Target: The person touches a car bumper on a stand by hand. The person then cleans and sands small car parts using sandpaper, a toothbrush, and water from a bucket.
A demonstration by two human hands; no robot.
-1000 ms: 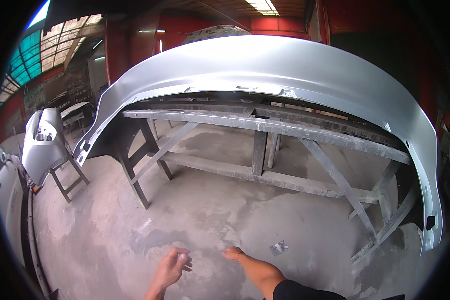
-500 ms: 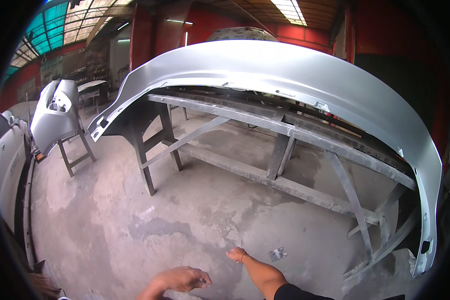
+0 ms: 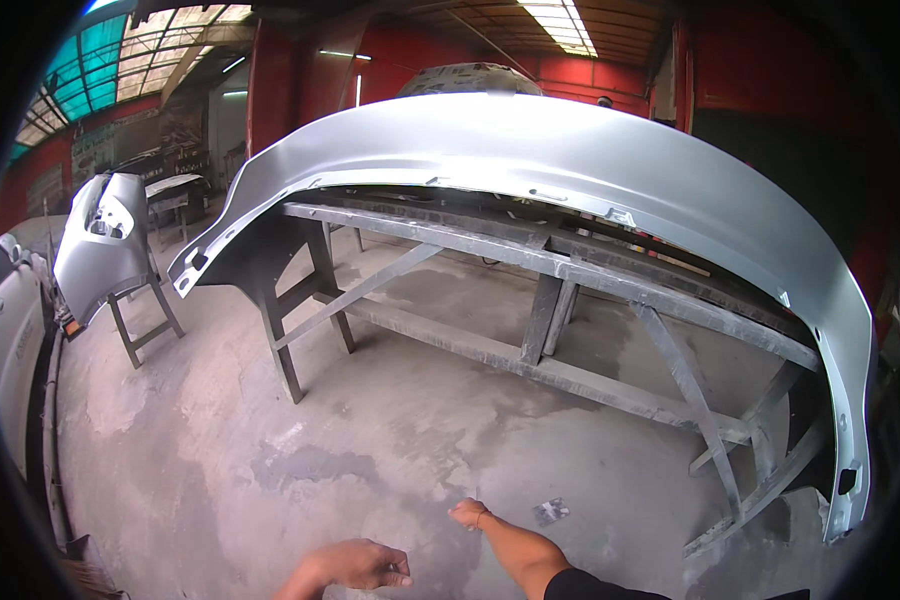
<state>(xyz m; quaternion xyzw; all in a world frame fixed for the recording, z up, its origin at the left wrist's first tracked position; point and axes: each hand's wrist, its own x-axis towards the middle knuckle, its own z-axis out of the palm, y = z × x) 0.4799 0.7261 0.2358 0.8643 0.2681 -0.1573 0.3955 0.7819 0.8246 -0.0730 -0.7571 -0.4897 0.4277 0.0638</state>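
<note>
Lg. curved silver panel (image 3: pixel 540 140) is carried atop gray frame stand (image 3: pixel 470 242), w/ ends bent down L & R; small slots are cut along lower edge. R hand (image 3: pixel 467 514) is held out low in front of stand, well apart from panel; fingers are curled in, but whether anything's gripped can't be told. L hand (image 3: pixel 363 565) is held a bit lower, fingers loosely bent; grip likewise can't be told. Flat scrap (image 3: pixel 550 512) is seen on floor (image 3: pixel 200 430) near R hand. Farther L, 2nd silver panel (image 3: pixel 100 260) is propped on sm. stand (image 3: pixel 155 338), near white vehicle (image 3: pixel 15 340). Bkgd is framed by red walls (image 3: pixel 770 70).
</note>
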